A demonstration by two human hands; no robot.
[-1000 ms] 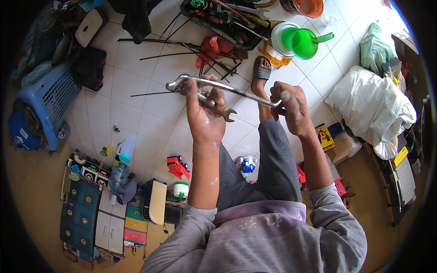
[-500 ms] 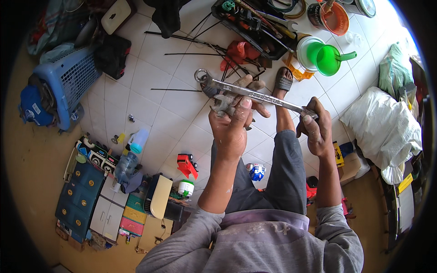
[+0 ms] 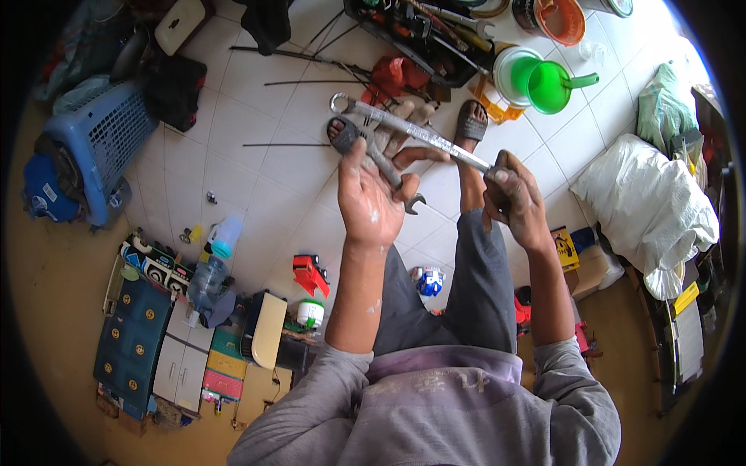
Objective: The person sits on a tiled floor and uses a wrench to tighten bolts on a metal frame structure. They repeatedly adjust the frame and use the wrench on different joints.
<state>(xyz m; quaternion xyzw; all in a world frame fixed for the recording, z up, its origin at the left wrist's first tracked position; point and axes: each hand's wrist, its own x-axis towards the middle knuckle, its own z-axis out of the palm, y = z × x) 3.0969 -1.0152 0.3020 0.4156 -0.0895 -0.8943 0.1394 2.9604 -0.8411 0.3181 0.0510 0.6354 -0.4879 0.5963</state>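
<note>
My right hand (image 3: 517, 194) is closed around one end of a long silver combination wrench (image 3: 423, 135), hiding that end. The wrench slants up to the left, its ring end free in the air. Under it my left hand (image 3: 369, 203) is turned palm up, thumb raised and fingers partly curled around a shorter grey wrench (image 3: 384, 161). That wrench's open jaw pokes out below my fingers. Whether more tools lie in the left hand is hard to make out. Both hands are held above my lap and the tiled floor.
Ahead lies a black toolbox (image 3: 420, 39) full of tools, with a red plastic bag (image 3: 396, 76) and thin black rods (image 3: 287, 144) near it. A green dipper (image 3: 549, 87) and buckets stand at the far right. White sacks (image 3: 649, 206) lie right; a blue basket (image 3: 101, 132) stands left.
The long wrench has shifted slightly left and farther away with my right hand. My left hand has opened more, and the shorter wrench has turned so its jaw points to the lower right.
</note>
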